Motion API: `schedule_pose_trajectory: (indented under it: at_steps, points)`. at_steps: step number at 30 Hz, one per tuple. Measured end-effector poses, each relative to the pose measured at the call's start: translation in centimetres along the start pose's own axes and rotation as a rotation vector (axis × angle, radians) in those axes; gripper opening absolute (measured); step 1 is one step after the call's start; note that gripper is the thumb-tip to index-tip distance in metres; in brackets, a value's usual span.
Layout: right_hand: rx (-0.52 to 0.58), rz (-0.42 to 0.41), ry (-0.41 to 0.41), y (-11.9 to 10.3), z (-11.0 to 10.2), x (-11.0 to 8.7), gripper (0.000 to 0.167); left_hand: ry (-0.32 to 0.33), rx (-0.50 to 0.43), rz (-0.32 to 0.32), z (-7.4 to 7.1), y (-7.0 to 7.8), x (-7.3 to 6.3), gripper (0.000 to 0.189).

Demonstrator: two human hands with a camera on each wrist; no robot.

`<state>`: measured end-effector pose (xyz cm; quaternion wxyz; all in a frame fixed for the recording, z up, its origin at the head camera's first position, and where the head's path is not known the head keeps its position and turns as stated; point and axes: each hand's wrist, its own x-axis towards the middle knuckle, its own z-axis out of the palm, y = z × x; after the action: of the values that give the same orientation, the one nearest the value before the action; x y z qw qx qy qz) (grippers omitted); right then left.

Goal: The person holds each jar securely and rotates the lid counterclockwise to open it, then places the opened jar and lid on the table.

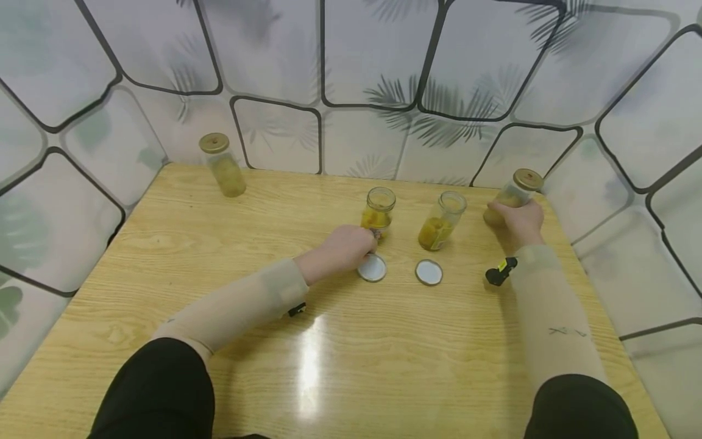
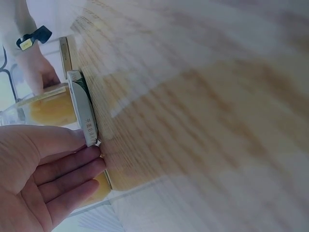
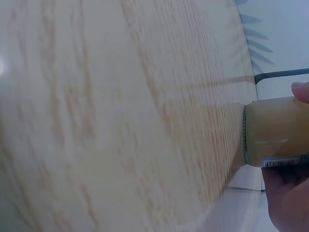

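My left hand [image 1: 347, 247] is at the near side of an open glass jar [image 1: 378, 207] with yellow contents. In the left wrist view its thumb lies on the rim of a round metal jar lid [image 2: 84, 108], with the fingers curled beside it. From the head, that lid shows its white inside facing up. My right hand [image 1: 523, 218] grips a lidded glass jar [image 1: 507, 196] at the far right of the table. In the right wrist view this jar's [image 3: 275, 130] pale yellow contents and barcode label show, its base at the tabletop.
Another open jar [image 1: 439, 227] with yellow contents stands between the hands, and a second lid [image 1: 429, 272] lies in front of it, white side up. A closed jar [image 1: 223, 167] with a gold lid stands at the back left. Patterned panels [image 1: 362, 143] border the wooden table [image 1: 384, 366].
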<state>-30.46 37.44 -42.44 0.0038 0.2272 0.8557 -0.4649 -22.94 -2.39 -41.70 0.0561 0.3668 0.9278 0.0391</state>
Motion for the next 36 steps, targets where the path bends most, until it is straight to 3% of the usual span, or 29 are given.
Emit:
schedule_pose_trajectory:
  at_steps: [9,17,36]
  points:
    - [-0.004,-0.015,-0.012,-0.17,-0.01,-0.11,0.097,-0.005,-0.02,-0.002,-0.53,0.12,-0.21,0.032]
    - [0.016,-0.022,-0.029,0.06,-0.3,0.06,0.099,0.001,-0.011,0.006,-0.63,0.11,-0.01,0.037]
    - [0.008,-0.018,0.015,0.3,0.45,0.04,0.096,-0.015,-0.032,-0.001,-0.31,-0.1,-0.14,0.041]
